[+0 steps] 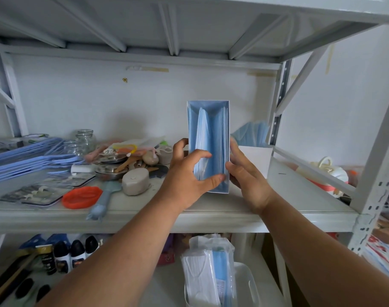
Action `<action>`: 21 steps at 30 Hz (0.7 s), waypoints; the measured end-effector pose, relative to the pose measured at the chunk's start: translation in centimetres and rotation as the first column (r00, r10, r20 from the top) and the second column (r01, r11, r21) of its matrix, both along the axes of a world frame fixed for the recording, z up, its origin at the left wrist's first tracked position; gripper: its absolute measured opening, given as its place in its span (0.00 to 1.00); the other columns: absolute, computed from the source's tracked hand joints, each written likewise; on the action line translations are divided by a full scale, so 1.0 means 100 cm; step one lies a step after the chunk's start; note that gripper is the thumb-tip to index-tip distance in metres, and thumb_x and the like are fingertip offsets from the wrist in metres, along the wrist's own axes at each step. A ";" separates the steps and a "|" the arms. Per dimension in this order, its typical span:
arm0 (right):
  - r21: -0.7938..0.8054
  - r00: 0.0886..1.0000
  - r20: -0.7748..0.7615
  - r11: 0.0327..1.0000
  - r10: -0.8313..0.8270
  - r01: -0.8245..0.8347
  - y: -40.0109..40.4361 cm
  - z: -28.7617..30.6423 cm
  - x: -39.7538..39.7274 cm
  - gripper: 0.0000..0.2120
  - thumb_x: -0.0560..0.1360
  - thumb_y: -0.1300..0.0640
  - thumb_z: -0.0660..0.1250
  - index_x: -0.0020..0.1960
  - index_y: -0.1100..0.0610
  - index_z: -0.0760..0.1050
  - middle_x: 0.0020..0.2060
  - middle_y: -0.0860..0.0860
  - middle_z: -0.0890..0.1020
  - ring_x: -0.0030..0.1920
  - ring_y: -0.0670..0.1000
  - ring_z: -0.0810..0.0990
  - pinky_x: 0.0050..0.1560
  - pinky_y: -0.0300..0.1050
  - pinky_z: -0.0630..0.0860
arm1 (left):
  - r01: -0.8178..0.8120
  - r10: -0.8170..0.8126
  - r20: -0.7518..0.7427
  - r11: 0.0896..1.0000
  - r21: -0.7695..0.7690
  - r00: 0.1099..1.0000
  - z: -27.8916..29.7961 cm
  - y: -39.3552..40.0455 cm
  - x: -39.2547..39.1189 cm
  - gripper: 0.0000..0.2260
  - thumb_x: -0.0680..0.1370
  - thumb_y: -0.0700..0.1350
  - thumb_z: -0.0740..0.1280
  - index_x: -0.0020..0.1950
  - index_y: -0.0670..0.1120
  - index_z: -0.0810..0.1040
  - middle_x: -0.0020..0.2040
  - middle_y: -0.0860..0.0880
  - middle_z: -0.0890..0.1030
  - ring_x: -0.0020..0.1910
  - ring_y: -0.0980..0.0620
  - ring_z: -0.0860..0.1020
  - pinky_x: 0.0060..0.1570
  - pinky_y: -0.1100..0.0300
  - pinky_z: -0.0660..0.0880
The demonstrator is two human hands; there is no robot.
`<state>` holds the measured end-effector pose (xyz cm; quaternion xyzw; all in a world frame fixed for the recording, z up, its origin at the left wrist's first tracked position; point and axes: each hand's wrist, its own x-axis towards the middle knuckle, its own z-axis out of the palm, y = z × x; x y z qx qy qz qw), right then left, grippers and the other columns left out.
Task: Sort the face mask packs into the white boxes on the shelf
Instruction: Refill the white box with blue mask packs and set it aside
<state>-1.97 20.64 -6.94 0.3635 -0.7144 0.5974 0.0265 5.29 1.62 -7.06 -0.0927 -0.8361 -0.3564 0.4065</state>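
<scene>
At centre frame, a white box (pixel 208 147) full of blue face masks (pixel 212 140) stands tilted on the shelf (pixel 233 209). The left hand (pixel 189 173) pinches the masks inside; the right hand (pixel 246 173) grips the box's right wall.

No lettering can be read anywhere; the labels on the dark-capped bottles (pixel 69 255) under the shelf (pixel 211 220) are blurred.
</scene>
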 end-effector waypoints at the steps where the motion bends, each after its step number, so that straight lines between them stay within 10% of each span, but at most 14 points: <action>1: 0.008 1.000 -0.003 1.000 0.001 -0.001 0.000 0.000 0.000 0.36 0.82 0.37 0.64 0.88 0.33 0.58 0.85 0.39 0.70 0.86 0.46 0.66 0.87 0.62 0.61 | -0.004 0.004 0.001 1.000 -0.003 1.000 0.000 0.000 0.000 0.25 0.69 0.61 0.82 0.63 0.58 0.81 0.72 0.57 0.60 0.74 0.57 0.65 0.68 0.66 0.66; 21: 0.009 0.999 -0.023 1.000 0.023 -0.023 -0.001 -0.003 -0.002 0.36 0.83 0.37 0.65 0.88 0.33 0.57 0.85 0.38 0.68 0.86 0.45 0.66 0.88 0.62 0.61 | -0.052 0.052 -0.018 0.999 -0.004 0.998 -0.004 -0.002 -0.007 0.25 0.69 0.54 0.84 0.63 0.55 0.80 0.72 0.53 0.62 0.69 0.59 0.67 0.64 0.71 0.66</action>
